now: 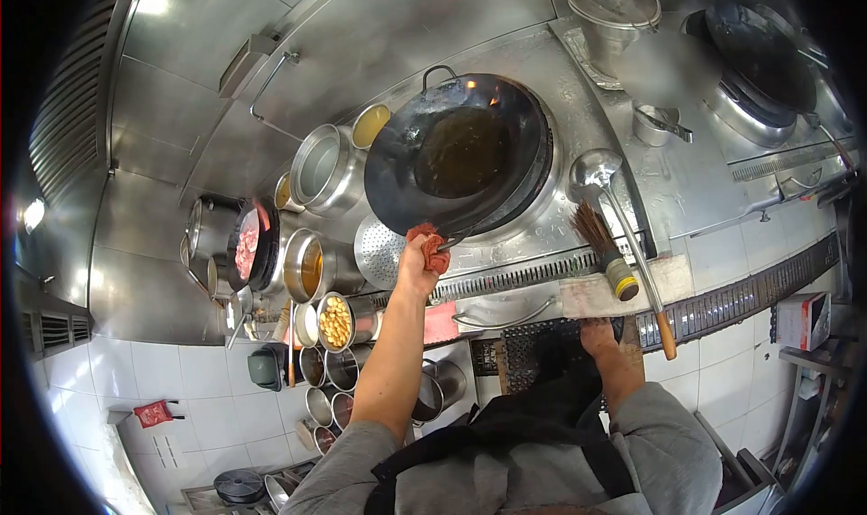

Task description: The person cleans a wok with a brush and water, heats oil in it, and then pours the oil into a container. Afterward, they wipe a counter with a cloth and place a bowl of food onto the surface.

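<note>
My left hand (417,260) is closed round a folded red cloth (435,250) at the near rim of a large black wok (397,167), where its handle is. The wok is tilted on the burner, with a pool of dark oil (462,154) inside and a small flame showing at its far rim. My right hand (598,336) is low at the counter's front edge, next to a pale cloth (582,296); its fingers are hidden. Nearby lie a bamboo wok brush (596,235) and a long-handled ladle (623,217). A perforated skimmer (377,251) sits left of the wok.
Metal pots (316,167) and a pot of brown liquid (310,264) stand left of the wok. A container of pale yellow pieces (335,323) is near my left forearm. A pan of raw meat (247,244) is farther left. Another wok (759,55) stands at right.
</note>
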`<state>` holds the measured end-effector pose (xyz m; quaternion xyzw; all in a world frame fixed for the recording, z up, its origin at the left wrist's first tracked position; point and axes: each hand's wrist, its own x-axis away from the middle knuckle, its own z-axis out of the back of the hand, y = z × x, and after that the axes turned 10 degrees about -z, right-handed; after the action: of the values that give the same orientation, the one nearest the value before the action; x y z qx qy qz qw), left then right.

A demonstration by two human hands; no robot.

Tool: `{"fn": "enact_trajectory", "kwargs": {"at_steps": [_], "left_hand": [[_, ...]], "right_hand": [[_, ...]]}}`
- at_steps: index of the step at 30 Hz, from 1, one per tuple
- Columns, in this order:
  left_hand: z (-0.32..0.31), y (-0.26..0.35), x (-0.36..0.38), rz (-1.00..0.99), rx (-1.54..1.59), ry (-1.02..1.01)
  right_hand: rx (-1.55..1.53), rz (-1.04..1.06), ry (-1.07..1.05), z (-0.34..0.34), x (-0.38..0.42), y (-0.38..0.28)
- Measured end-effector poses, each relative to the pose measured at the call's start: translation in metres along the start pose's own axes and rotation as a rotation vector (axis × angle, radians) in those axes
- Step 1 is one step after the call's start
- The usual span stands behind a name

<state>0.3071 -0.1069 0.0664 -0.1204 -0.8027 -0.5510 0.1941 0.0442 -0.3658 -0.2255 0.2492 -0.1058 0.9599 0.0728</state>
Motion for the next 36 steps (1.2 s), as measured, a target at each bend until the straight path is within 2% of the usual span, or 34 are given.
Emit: {"fn": "enact_trajectory", "kwargs": {"at_steps": [3,5,9,12,14,15,16,17,18,20,22,24,26,28,31,36], "left_hand": [[-0.007,-0.003,0.004,-0.030,-0.024,0.050],[0.007,-0.009,-0.009,-0.007,-0.008,0.015],[-0.021,-0.003,0.012,-0.054,0.029,0.075],[-0.015,-0.009,0.004,-0.097,0.045,0.075],[-0.027,-0.007,0.012,-0.118,0.102,0.148],[-0.026,-0.007,0.013,-0.154,0.079,0.200],[-0.029,-0.006,0.016,-0.190,0.059,0.247],[-0.028,-0.002,0.022,-0.183,0.075,0.235],[-0.011,-0.003,0.016,-0.157,0.173,0.139],[-0.033,0.007,0.037,-0.227,0.148,0.254],[-0.035,0.007,0.037,-0.246,0.174,0.250],[-0.042,0.010,0.038,-0.271,0.202,0.237],[-0.055,0.014,0.039,-0.342,0.145,0.228],[-0.064,0.026,0.038,-0.307,0.148,0.201],[-0.086,0.044,0.032,-0.344,0.192,0.153],[-0.144,0.088,0.040,-0.235,0.077,0.067]], "right_hand": [[-0.045,0.019,0.085,-0.009,-0.001,0.007],[-0.128,-0.050,-0.060,-0.001,-0.002,0.014],[-0.239,0.011,-0.020,0.002,-0.006,0.040],[-0.213,-0.056,-0.037,0.004,-0.003,0.047],[-0.312,-0.243,-0.015,-0.003,0.022,0.052],[-0.463,-0.289,0.284,-0.002,0.047,0.052],[-0.450,-0.296,0.290,0.020,0.071,0.058],[-0.449,-0.265,0.097,0.047,0.104,0.065],[-0.445,-0.236,-0.096,0.063,0.128,0.076],[-0.512,-0.266,-0.061,0.028,0.158,0.113],[-0.480,-0.314,-0.139,-0.004,0.186,0.161],[-0.542,-0.454,0.056,-0.010,0.223,0.203],[-0.397,-0.579,-0.020,-0.007,0.242,0.242],[-0.366,-0.703,-0.079,0.018,0.254,0.258],[-0.469,-0.741,0.012,0.016,0.257,0.268],[-0.722,-0.730,0.118,0.030,0.243,0.245]]}}
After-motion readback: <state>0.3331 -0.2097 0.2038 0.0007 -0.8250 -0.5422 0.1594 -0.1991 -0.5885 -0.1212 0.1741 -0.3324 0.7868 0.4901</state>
